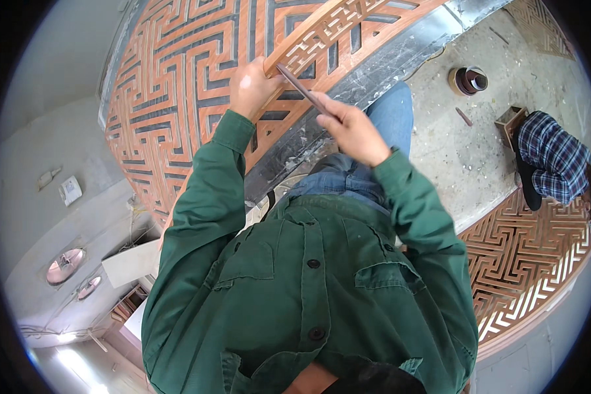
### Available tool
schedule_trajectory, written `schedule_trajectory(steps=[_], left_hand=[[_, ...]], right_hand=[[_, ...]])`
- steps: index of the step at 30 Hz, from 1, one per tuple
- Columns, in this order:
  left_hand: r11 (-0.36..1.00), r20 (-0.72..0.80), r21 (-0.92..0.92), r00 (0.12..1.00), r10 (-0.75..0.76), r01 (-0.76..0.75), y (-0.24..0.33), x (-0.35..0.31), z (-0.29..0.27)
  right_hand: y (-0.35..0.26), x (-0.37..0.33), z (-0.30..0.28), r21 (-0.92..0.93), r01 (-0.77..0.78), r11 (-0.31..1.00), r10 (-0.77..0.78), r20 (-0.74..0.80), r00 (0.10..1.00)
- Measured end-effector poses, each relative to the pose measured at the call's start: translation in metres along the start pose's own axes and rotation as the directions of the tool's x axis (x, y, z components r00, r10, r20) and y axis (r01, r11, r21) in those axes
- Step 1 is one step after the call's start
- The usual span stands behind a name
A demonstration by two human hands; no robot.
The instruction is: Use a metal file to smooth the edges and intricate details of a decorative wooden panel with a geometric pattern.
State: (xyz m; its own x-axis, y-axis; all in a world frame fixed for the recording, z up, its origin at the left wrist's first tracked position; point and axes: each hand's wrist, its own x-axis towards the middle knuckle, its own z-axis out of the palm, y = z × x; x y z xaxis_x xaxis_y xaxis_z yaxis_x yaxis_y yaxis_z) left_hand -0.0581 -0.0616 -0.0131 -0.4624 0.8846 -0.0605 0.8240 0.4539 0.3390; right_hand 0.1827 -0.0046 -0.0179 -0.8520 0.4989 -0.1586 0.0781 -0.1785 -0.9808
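Observation:
My left hand (249, 89) is closed around the near end of a narrow wooden fretwork strip (328, 29), which slants up and away to the right. In my right hand (352, 129) is a slim dark brown stick (301, 87), flat or rounded like a file. Its far tip meets the strip's end beside my left fingers; whether it presses on the wood is too small to tell. Beneath both lies a large reddish wooden lattice panel (171, 108) with angular meander openings, resting on a grey, paint-smeared bench (368, 75).
On the speckled floor to the right stand a dark round container (467, 81) and a loose brown stick (464, 117). A person in a plaid shirt (555, 154) bends beside a small wooden box (509, 125). Another lattice panel (525, 262) lies at lower right.

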Motion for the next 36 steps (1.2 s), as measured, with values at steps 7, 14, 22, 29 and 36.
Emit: schedule_trajectory(steps=[7, 14, 22, 29, 36], left_hand=[[0.997, -0.04, 0.057, 0.998, 0.054, -0.052, 0.011, -0.002, 0.002], [0.998, -0.029, 0.062, 0.999, 0.024, -0.022, 0.005, -0.007, 0.004], [0.998, -0.019, 0.04, 0.999, 0.04, -0.039, 0.005, 0.0, 0.004], [0.999, -0.031, 0.052, 0.999, 0.012, -0.01, 0.004, 0.0, -0.003], [0.997, -0.034, 0.064, 0.998, 0.046, -0.044, 0.009, -0.002, 0.001]], right_hand=[[0.007, 0.074, -0.001, -0.161, 0.054, 0.985, -0.035, 0.115, 0.993], [-0.013, 0.035, -0.004, -0.138, 0.072, 0.988, -0.058, 0.102, 0.993], [0.02, 0.083, 0.007, -0.153, -0.023, 0.988, 0.033, 0.057, 0.998], [0.026, 0.023, 0.006, -0.412, -0.061, 0.909, 0.022, -0.098, 0.995], [0.038, 0.087, 0.039, -0.52, -0.166, 0.838, -0.062, -0.393, 0.918]])
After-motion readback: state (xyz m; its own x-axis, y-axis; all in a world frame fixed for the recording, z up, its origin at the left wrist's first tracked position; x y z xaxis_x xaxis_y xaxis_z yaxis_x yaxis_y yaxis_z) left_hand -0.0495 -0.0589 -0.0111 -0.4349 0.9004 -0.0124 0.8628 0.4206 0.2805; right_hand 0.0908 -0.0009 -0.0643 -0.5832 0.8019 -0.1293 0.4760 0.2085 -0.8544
